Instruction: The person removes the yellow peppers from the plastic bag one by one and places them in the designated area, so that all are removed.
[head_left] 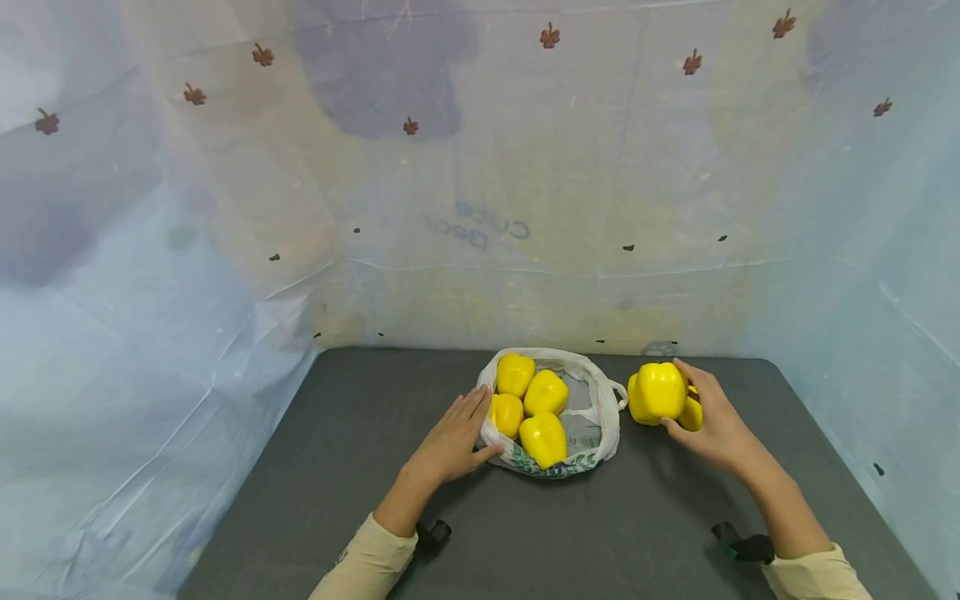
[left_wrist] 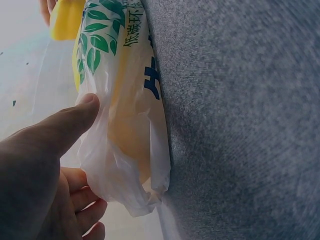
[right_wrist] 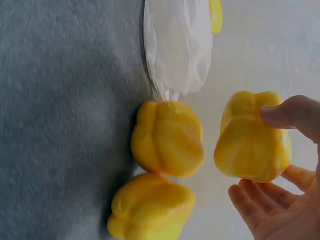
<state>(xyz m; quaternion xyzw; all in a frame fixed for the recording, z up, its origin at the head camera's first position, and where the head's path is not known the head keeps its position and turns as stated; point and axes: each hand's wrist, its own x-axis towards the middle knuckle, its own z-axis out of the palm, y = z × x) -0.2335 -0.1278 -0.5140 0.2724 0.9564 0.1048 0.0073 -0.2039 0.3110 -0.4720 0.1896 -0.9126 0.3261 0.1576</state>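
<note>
A white plastic bag (head_left: pixel 609 417) with green leaf print stands with its mouth spread, holding several yellow bell peppers (head_left: pixel 546 392). My left hand (head_left: pixel 453 437) rests against the bag's left side, fingers extended along the rim. In the left wrist view, the thumb (left_wrist: pixel 75 120) touches the bag's plastic (left_wrist: pixel 135 130). To the right of the bag, my right hand (head_left: pixel 712 421) grips a yellow bell pepper (right_wrist: pixel 252 140) between thumb and fingers, raised off the table. Beneath it, two more bell peppers lie side by side, the nearer to the bag (right_wrist: pixel 167 140) and the farther (right_wrist: pixel 150 207).
A dark grey table (head_left: pixel 600 533) carries everything. Pale printed plastic sheeting (head_left: pixel 570 192) hangs behind the table and along both sides. The bag's handle loop (head_left: pixel 620 394) sticks out toward the loose peppers.
</note>
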